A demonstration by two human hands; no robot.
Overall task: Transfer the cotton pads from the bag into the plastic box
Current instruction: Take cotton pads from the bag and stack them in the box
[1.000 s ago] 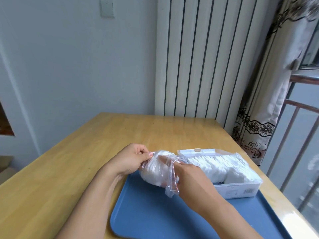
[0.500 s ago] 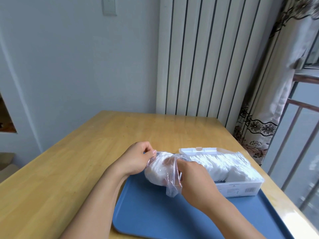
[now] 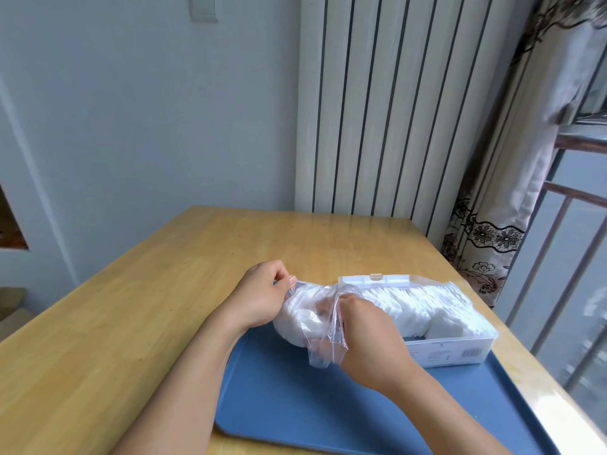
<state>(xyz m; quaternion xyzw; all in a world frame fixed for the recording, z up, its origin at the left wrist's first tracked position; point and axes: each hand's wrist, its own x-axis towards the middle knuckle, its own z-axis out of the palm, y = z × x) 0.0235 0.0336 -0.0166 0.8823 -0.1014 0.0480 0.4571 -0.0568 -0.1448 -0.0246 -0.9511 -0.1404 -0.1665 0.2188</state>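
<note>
The left hand (image 3: 259,295) pinches the bag (image 3: 307,318) at its far end. The right hand (image 3: 368,333) reaches into the bag's mouth; its fingers, round the cotton pads (image 3: 303,320), are hidden.

Your bag (image 3: 323,326) is thin clear plastic film, crinkled and glossy, and the cotton pads (image 3: 423,307) look soft, white and matt in a smooth, translucent plastic box (image 3: 450,353). Under them you have a smooth matt blue plastic tray (image 3: 295,405) on a varnished wooden table (image 3: 131,323) with a light sheen. Beside you hangs a patterned cloth curtain (image 3: 512,178).
</note>
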